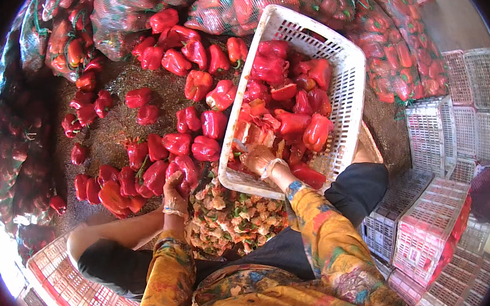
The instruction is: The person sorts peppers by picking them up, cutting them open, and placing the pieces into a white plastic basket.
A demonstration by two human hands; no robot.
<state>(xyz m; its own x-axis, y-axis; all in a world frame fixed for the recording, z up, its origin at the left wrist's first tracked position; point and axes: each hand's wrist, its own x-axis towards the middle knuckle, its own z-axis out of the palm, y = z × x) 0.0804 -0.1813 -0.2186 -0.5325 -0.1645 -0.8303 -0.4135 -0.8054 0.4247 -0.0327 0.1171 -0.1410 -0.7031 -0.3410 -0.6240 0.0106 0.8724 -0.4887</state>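
My left hand [175,196], in a thin clear glove, grips a whole red bell pepper [183,172] at the edge of a group of loose peppers on the floor. Over the near left corner of a white plastic crate [353,62], my right hand [259,158] is closed, also gloved. A small metal blade [239,145] sticks out from its fingers; the handle is hidden in the hand. Red bell peppers [293,123], some visibly cut open, fill much of the crate. Between my legs lies a heap of cut-out pepper cores [238,221] with pale seeds and green stems.
Loose red peppers [115,195] are spread over the wet, seed-strewn floor [117,140]. Mesh sacks of peppers [254,3] stand along the far side and the left. Stacked plastic crates [434,219] stand at the right, and a pinkish crate [70,277] is at the lower left.
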